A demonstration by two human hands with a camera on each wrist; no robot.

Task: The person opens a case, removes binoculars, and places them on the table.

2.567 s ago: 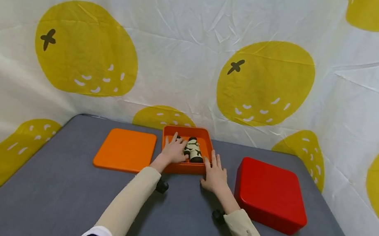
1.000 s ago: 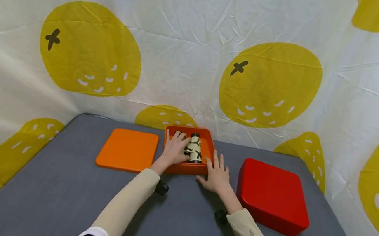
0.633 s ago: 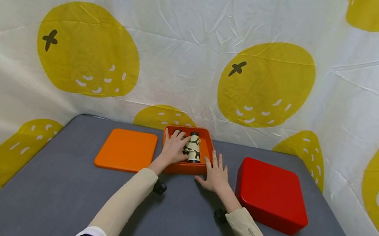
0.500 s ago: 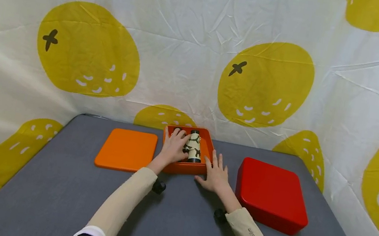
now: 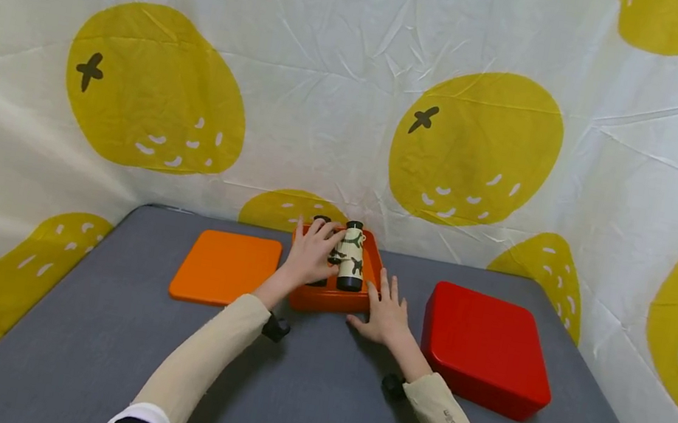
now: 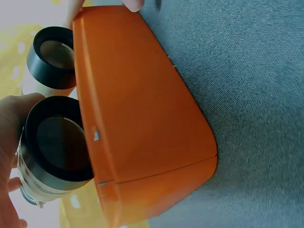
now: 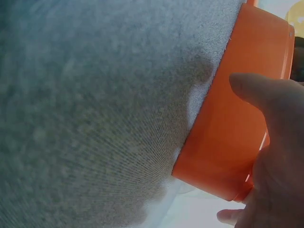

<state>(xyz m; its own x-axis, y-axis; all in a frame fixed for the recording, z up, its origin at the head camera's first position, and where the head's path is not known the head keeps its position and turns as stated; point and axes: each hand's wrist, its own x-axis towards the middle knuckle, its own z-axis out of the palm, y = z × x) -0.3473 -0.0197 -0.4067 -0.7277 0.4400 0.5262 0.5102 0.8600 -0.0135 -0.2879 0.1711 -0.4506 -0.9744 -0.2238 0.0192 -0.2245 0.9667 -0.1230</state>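
A pair of binoculars (image 5: 353, 260) with black ends and a cream-and-dark camouflage pattern is in my left hand (image 5: 310, 254), which grips the left barrel from above. They are raised at the rim of an open orange box (image 5: 326, 304). In the left wrist view, both black-ringed lenses (image 6: 59, 137) show over the box's rim, with the thumb against the nearer barrel. My right hand (image 5: 387, 318) rests at the box's front right corner, fingers spread and thumb in front of the wall. The right wrist view shows its thumb (image 7: 254, 88) across the orange side.
A flat orange lid (image 5: 227, 270) lies on the grey table (image 5: 320, 403) left of the box. A closed red box (image 5: 487, 349) stands to the right. Behind the table hangs a white curtain (image 5: 322, 111) printed with large yellow fruit.
The binoculars have risen from inside the orange box to its rim, gripped by my left hand. My right hand has stayed at the box's right corner.
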